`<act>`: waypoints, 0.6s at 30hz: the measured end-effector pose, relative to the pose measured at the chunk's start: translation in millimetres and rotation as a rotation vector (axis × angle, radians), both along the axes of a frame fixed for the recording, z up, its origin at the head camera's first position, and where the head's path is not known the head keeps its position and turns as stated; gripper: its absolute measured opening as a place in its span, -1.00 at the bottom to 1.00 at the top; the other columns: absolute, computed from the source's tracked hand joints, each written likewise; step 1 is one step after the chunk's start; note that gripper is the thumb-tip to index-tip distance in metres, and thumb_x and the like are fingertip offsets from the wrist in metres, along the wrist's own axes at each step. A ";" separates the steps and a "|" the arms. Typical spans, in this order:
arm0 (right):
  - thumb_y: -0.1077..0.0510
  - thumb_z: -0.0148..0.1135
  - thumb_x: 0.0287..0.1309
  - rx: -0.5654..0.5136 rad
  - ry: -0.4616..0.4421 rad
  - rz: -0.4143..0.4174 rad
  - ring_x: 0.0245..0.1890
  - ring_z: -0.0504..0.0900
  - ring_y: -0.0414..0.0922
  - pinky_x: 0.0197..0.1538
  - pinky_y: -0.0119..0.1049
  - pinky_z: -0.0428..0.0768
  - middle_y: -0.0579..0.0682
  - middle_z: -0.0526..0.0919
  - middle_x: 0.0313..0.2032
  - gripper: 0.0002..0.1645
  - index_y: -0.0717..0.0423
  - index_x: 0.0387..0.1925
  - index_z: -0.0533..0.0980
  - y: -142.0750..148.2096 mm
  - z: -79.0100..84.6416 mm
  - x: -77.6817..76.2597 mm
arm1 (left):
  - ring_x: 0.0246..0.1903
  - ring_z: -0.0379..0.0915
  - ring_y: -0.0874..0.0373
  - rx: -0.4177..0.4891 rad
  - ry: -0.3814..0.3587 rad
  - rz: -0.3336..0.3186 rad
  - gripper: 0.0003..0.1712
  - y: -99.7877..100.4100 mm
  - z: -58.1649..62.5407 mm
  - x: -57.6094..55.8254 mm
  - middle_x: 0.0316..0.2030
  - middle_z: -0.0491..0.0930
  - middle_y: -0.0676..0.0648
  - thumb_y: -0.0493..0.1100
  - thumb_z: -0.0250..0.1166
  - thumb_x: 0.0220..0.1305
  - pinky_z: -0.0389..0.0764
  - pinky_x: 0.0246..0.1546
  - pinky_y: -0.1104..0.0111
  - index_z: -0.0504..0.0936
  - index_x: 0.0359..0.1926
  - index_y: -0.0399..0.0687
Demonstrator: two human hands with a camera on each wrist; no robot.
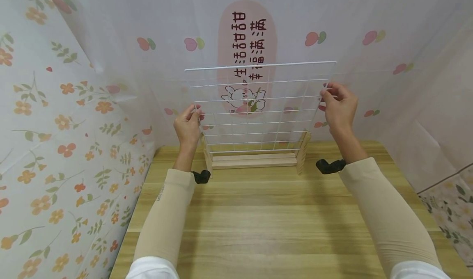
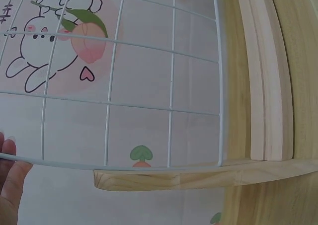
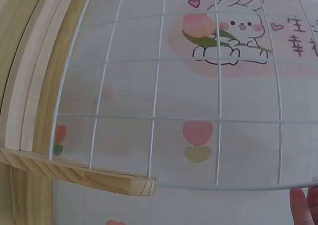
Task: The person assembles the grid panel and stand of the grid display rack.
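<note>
A white wire grid panel (image 1: 255,113) stands nearly upright at the back of the table, its lower part between the side posts of a wooden stand (image 1: 255,161). My left hand (image 1: 187,125) pinches the panel's left edge wire between thumb and fingers. Higher up on the opposite edge, my right hand (image 1: 340,104) pinches the wire the same way. In the left wrist view, one wooden post (image 2: 164,179) runs along the grid's side wire. The right wrist view shows the other post (image 3: 99,179) against the grid's lower side; whether the wire sits in a groove is hidden.
The wood-grain table (image 1: 255,221) stretches in front of the stand. Behind it hangs a pale cloth (image 1: 162,74) with a printed rabbit and lettering. A flower-patterned cloth (image 1: 74,139) borders the left side. Dark wrist-camera mounts (image 1: 330,166) protrude at both wrists.
</note>
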State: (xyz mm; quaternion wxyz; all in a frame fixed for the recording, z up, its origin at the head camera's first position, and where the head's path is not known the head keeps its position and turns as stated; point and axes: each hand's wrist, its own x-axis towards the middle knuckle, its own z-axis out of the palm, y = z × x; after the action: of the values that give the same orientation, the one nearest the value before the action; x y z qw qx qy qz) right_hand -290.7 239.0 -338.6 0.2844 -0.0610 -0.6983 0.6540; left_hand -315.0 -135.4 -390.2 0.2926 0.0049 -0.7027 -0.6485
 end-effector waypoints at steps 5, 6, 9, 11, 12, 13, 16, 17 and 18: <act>0.24 0.27 0.23 0.015 -0.005 0.006 -0.39 0.65 -0.19 -0.34 -0.47 0.64 -0.16 0.61 -0.36 -0.83 0.16 -0.14 0.62 -0.6 -3.2 0.0 | -0.47 0.58 -0.06 0.006 0.009 -0.012 -0.86 -0.8 -3.2 -1.3 -0.39 0.67 -0.42 -0.38 0.24 0.28 0.46 -0.57 0.63 0.70 -0.22 -0.39; 0.24 0.27 0.23 0.020 -0.009 0.005 -0.40 0.65 -0.20 -0.34 -0.48 0.64 -0.16 0.61 -0.36 -0.82 0.17 -0.13 0.61 -0.7 -4.0 0.1 | -0.49 0.58 -0.03 0.011 0.009 -0.018 -0.86 -0.9 -4.2 -1.4 -0.40 0.67 -0.41 -0.38 0.25 0.28 0.48 -0.59 0.62 0.70 -0.22 -0.38; 0.24 0.26 0.24 0.021 -0.023 0.006 -0.42 0.64 -0.24 -0.34 -0.48 0.64 -0.17 0.61 -0.35 -0.82 0.17 -0.12 0.61 -0.8 -6.6 0.6 | -0.55 0.57 0.15 0.023 -0.004 -0.027 -0.87 -0.7 -6.8 -1.0 -0.42 0.67 -0.37 -0.38 0.25 0.27 0.56 -0.61 0.56 0.70 -0.23 -0.35; 0.24 0.26 0.24 0.013 -0.029 0.008 -0.44 0.63 -0.26 -0.34 -0.48 0.65 -0.16 0.61 -0.35 -0.83 0.15 -0.14 0.61 -0.8 -8.4 0.8 | -0.59 0.55 0.26 0.024 -0.009 -0.032 -0.88 -0.7 -8.7 -0.9 -0.43 0.67 -0.36 -0.38 0.25 0.27 0.59 -0.62 0.52 0.70 -0.23 -0.34; 0.24 0.26 0.24 0.007 -0.031 0.008 -0.45 0.63 -0.26 -0.34 -0.48 0.65 -0.16 0.61 -0.35 -0.84 0.14 -0.14 0.61 -0.9 -9.3 0.9 | -0.60 0.54 0.31 0.022 -0.008 -0.034 -0.88 -0.6 -9.7 -1.0 -0.44 0.67 -0.35 -0.39 0.25 0.26 0.60 -0.62 0.50 0.70 -0.23 -0.34; 0.24 0.26 0.24 0.001 -0.032 0.009 -0.45 0.63 -0.26 -0.34 -0.48 0.65 -0.15 0.61 -0.35 -0.85 0.13 -0.15 0.61 -0.9 -10.1 0.9 | -0.61 0.53 0.35 0.020 -0.009 -0.035 -0.88 -0.6 -10.4 -0.9 -0.44 0.67 -0.35 -0.40 0.25 0.26 0.61 -0.61 0.50 0.70 -0.24 -0.34; 0.23 0.26 0.24 0.008 -0.033 0.005 -0.45 0.63 -0.27 -0.34 -0.48 0.65 -0.15 0.61 -0.34 -0.83 0.13 -0.13 0.61 -0.8 -12.8 0.4 | -0.60 0.53 0.33 0.030 -0.001 -0.049 -0.88 -0.7 -12.4 -1.3 -0.43 0.66 -0.40 -0.41 0.24 0.26 0.62 -0.58 0.48 0.69 -0.24 -0.36; 0.23 0.26 0.24 0.018 -0.035 0.002 -0.45 0.63 -0.27 -0.33 -0.49 0.65 -0.15 0.61 -0.34 -0.82 0.14 -0.12 0.61 -0.7 -13.5 0.3 | -0.60 0.54 0.31 0.039 -0.001 -0.055 -0.88 -0.6 -12.7 -1.2 -0.42 0.65 -0.42 -0.41 0.24 0.26 0.63 -0.58 0.47 0.69 -0.23 -0.37; 0.22 0.26 0.24 0.028 -0.041 -0.001 -0.44 0.63 -0.27 -0.33 -0.49 0.64 -0.13 0.61 -0.32 -0.80 0.15 -0.10 0.61 -0.6 -14.2 0.3 | -0.59 0.54 0.30 0.047 -0.001 -0.061 -0.88 -0.7 -13.1 -1.2 -0.41 0.64 -0.44 -0.42 0.23 0.26 0.63 -0.57 0.47 0.68 -0.23 -0.38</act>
State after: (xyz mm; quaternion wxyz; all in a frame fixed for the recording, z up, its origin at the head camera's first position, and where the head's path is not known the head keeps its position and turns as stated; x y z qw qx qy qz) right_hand -290.3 238.4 -352.8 0.2715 -0.0707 -0.7131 0.6424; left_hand -316.2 -136.1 -403.3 0.2720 -0.0094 -0.6874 -0.6734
